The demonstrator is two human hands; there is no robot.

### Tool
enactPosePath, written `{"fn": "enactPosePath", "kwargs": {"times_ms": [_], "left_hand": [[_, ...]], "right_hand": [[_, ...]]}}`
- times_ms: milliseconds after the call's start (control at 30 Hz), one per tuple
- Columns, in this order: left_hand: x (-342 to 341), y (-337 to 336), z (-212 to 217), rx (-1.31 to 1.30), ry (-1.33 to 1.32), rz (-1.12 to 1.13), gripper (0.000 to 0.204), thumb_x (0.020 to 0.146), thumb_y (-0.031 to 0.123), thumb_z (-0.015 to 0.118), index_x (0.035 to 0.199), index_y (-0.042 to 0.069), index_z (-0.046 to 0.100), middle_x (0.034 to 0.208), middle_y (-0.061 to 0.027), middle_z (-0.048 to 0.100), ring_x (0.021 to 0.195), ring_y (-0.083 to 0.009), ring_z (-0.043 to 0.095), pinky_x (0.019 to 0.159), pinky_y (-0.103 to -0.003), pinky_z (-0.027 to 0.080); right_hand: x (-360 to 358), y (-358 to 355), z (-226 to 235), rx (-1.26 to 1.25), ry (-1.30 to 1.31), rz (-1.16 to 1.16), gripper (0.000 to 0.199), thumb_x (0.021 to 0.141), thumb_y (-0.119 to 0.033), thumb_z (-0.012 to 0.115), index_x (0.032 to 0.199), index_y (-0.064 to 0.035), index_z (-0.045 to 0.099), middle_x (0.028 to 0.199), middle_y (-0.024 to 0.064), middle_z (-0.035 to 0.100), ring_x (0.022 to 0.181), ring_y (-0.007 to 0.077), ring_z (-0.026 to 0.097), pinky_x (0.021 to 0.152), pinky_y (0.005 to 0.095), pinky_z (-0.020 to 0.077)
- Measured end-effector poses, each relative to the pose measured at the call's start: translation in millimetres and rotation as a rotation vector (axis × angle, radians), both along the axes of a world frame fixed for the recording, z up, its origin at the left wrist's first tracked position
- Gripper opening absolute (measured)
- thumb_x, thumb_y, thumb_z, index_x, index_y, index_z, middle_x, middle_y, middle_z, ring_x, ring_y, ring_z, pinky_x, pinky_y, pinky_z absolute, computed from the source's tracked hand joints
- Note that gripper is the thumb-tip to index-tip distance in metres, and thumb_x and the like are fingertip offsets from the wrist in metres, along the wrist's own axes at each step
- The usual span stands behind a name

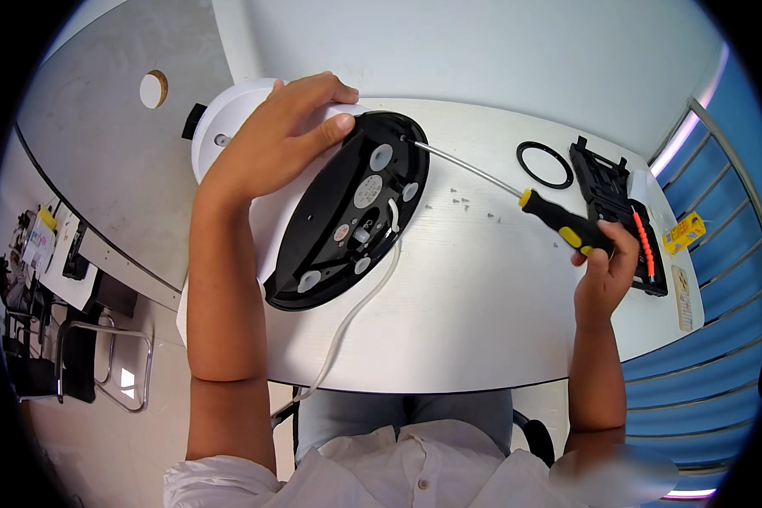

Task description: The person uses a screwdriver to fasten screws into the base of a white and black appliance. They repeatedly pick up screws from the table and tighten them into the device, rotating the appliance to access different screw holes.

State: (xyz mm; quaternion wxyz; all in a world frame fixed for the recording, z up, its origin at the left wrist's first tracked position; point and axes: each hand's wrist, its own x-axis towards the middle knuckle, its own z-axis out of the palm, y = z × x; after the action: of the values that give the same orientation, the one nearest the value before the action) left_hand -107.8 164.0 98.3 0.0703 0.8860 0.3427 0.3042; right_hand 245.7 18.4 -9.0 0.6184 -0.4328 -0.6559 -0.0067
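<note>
I am pinching the screwdriver (pixel 559 222) in my right hand (pixel 605 264), its tip sitting at the far end of the black base (pixel 326 206), above the white table (pixel 474 322). Farther off, my left hand (pixel 284 127) is resting, thumb spread, on the white housing (pixel 284 199).

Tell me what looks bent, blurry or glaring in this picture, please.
In the head view, the railing looks curved near the dark round rim; a blurred patch covers the right sleeve; glare makes a bright patch on the floor beneath a chair at left; the screwdriver in the right hand looks fairly sharp.
</note>
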Motion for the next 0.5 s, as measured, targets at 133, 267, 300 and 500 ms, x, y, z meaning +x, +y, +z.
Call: {"fn": "enactPosePath", "kwargs": {"times_ms": [133,267,300,500], "left_hand": [[-1,-1,0,0.003,0.005,0.011,0.049,0.09,0.046,0.048,0.119,0.007,0.055,0.122,-0.0072,0.057,0.133,-0.0267,0.033,0.112,-0.049,0.008],[-1,0,-1,0.009,0.008,0.001,0.049,0.091,0.045,0.047,0.119,0.007,0.055,0.122,-0.0073,0.057,0.133,-0.0267,0.033,0.112,-0.049,0.008],[-2,0,-1,0.01,0.013,0.003,0.049,0.091,0.045,0.047,0.119,0.007,0.055,0.122,-0.0073,0.057,0.133,-0.0267,0.034,0.112,-0.049,0.008],[-1,-2,1,0.012,0.021,0.019,0.05,0.091,0.045,0.047,0.121,0.006,0.054,0.122,-0.0073,0.057,0.131,-0.0262,0.036,0.112,-0.048,0.008]], "right_hand": [[-3,4,1,-0.083,0.051,0.032,0.04,0.094,-0.031,0.045,0.122,-0.0022,0.041,0.094,0.0085,0.053,0.073,0.0094,0.053,0.061,0.0216,0.0472],[-11,10,6,-0.002,0.028,0.061,0.042,0.086,-0.013,0.054,0.122,-0.0049,0.034,0.1,0.0123,0.048,0.088,0.0146,0.051,0.083,0.0298,0.0479],[-9,11,6,0.059,-0.017,0.07,0.044,0.084,-0.012,0.059,0.119,-0.0052,0.034,0.102,0.0135,0.047,0.09,0.0166,0.05,0.086,0.0308,0.046],[-2,6,1,0.116,-0.167,-0.023,0.048,0.086,-0.038,0.064,0.111,-0.0034,0.041,0.097,0.0127,0.05,0.088,0.0168,0.049,0.076,0.026,0.0424]]}}
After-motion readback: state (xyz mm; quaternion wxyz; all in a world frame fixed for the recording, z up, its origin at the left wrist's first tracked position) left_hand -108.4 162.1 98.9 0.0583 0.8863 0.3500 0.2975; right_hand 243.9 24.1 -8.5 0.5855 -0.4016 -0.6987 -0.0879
